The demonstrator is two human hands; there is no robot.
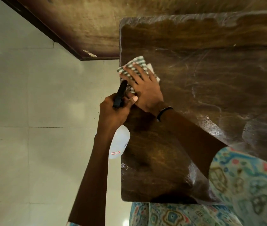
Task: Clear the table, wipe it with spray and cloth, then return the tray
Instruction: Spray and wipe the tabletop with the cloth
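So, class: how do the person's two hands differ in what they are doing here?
The left hand curls around the black-topped white plastic spray bottle, held off the table edge; the right hand lies flat with straight fingers, pressing the green checked cloth onto the dark wooden table. Both work at the table's left edge.

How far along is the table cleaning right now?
Done: the table is cleared and streaked with wet smears. In hand: the right hand presses the checked cloth near its left edge; the left hand grips the spray bottle. Left: finish wiping, return the tray, unseen here.
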